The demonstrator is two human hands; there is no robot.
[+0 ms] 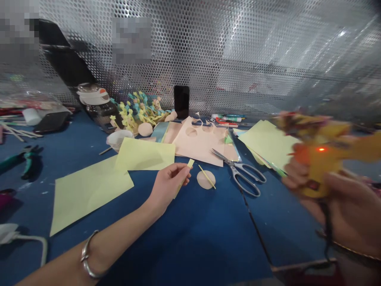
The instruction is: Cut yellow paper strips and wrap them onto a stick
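While the left hand [168, 186] pinches a narrow pale-yellow paper strip [189, 163] between thumb and fingertips, keeping it raised above the blue work mat [184, 246], the right hand [336, 206] curls its fingers around a motion-blurred yellow hot-glue gun [320, 167] with a glowing orange light, holding it up off the mat. Between the hands lie a round peach paper disc [202, 180] bearing a thin yellow paper strip [207, 177] and open steel scissors with grey handles [247, 178], with a large pale-yellow paper sheet [145, 155] and a peach paper sheet with circular holes [198, 143] beyond, none blocking either hand.
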